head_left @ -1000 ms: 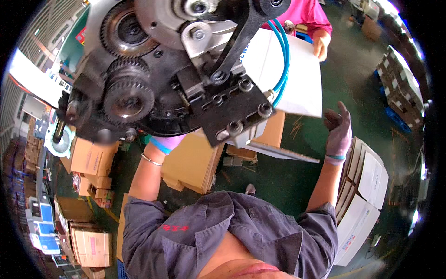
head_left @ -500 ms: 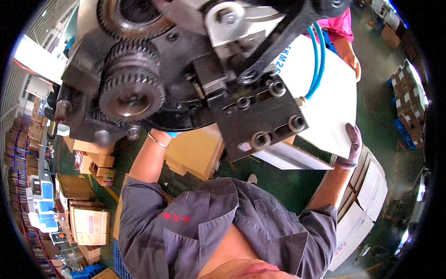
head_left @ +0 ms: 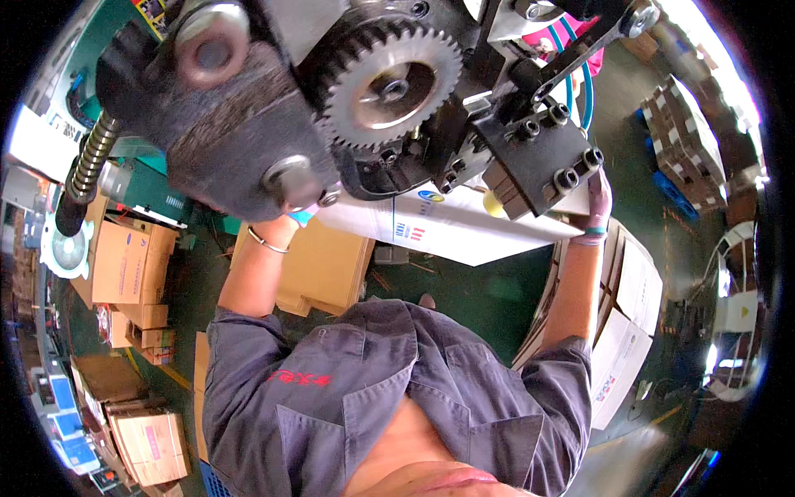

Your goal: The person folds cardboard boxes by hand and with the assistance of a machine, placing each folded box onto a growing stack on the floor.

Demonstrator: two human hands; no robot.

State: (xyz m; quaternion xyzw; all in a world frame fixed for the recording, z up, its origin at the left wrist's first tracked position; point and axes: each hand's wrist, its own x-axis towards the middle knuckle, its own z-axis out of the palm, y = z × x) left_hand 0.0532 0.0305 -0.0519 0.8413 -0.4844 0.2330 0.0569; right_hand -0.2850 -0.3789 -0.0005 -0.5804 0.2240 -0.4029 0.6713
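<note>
A white printed carton (head_left: 439, 219) spans the space under a black machine head with a toothed metal gear (head_left: 393, 87). My right hand (head_left: 598, 201), in a greyish glove, is closed on the carton's right end, close to the machine's bolted block (head_left: 538, 161). At the carton's left end is my left hand (head_left: 300, 217), mostly hidden behind the machine. Only a bit of light-blue glove and the wrist with a bracelet show, so its fingers cannot be made out.
Brown cardboard (head_left: 319, 269) lies below the carton's left part. Flattened white cartons (head_left: 625, 331) lean at my right. Boxes (head_left: 124, 257) are piled at the left, and a loaded pallet (head_left: 683, 137) stands far right. A co-worker's pink sleeve (head_left: 542, 40) shows behind the machine.
The view has shifted, so the machine appears farther right. The carton has turned, with its printed side now showing between my hands. My right hand appears higher and slightly farther left.
</note>
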